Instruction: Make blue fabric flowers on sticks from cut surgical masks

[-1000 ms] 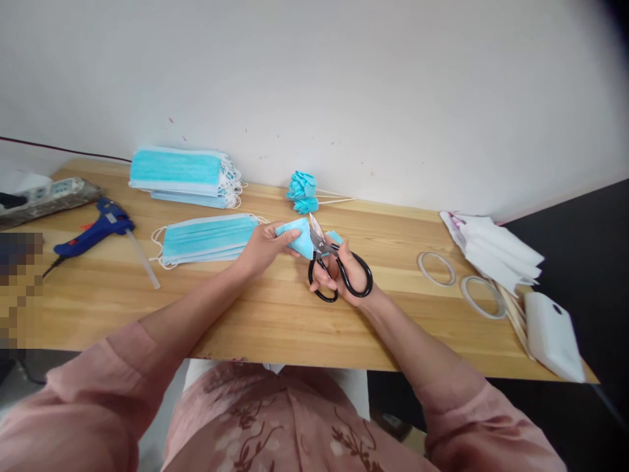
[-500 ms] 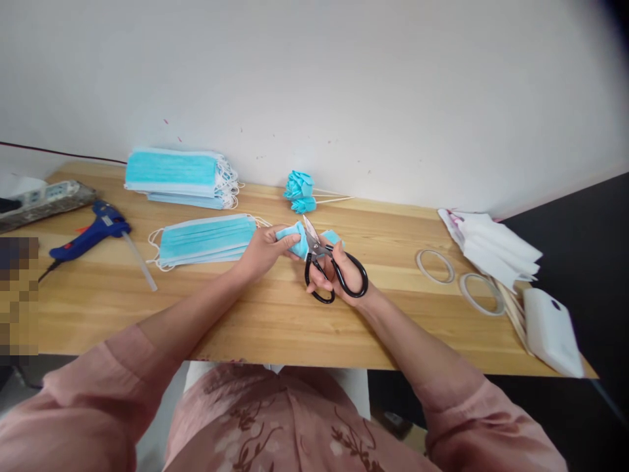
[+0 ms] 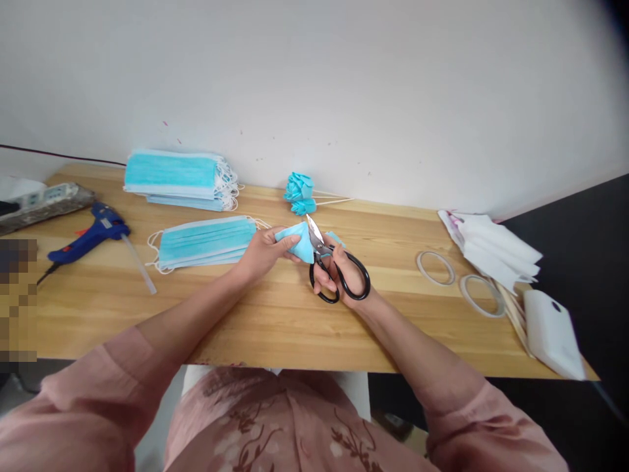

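My left hand (image 3: 261,252) pinches a folded blue mask piece (image 3: 297,240) above the middle of the wooden table (image 3: 275,314). My right hand (image 3: 344,275) grips black-handled scissors (image 3: 334,272), fingers through the loops. The blades point up and away, against the right edge of the blue piece. A small blue scrap (image 3: 335,238) shows just behind the scissors.
A flat blue mask (image 3: 204,241) lies left of my hands, with a stack of masks (image 3: 177,178) behind it. A blue glue gun (image 3: 91,237) is far left. A blue mask flower (image 3: 301,191) sits by the wall. Two tape rings (image 3: 436,267), white sheets (image 3: 494,249) and a white pouch (image 3: 553,334) lie right.
The scissors closed into the blue piece half a second ago, then drew slightly right with the blades raised again. My left hand keeps its hold on the piece.
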